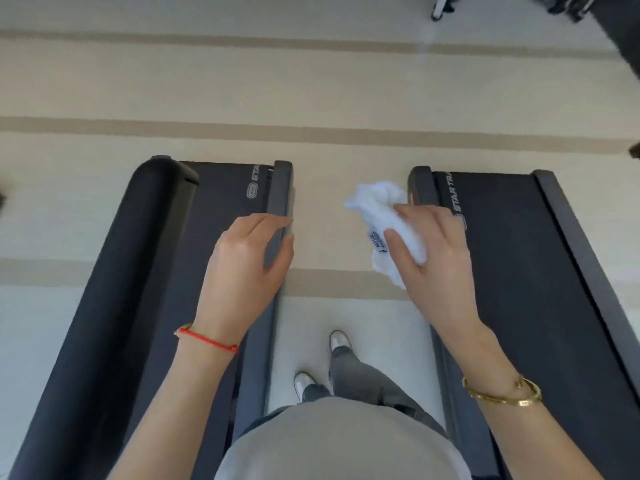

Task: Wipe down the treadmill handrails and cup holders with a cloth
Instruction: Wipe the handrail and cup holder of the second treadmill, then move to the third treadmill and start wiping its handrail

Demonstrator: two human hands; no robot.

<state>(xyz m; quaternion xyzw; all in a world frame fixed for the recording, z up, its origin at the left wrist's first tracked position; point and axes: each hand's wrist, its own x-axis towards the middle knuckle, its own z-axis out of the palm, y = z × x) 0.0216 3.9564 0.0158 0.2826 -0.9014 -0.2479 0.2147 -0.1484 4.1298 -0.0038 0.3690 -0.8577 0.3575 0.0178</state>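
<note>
I look straight down between two black treadmills. My right hand (433, 251) grips a crumpled white cloth (384, 216) with a small printed label, held in the air over the gap beside the right treadmill's (519, 271) inner side rail. My left hand (247, 261) hangs with relaxed fingers, holding nothing, above the inner side rail of the left treadmill (156, 271). A red string is on my left wrist, a gold bangle on my right. No handrail or cup holder shows in this view.
My feet (322, 362) stand on the pale strip of floor (311, 98) between the two decks. Beige floor with darker stripes stretches ahead. Dark equipment parts (568, 5) sit at the top right corner.
</note>
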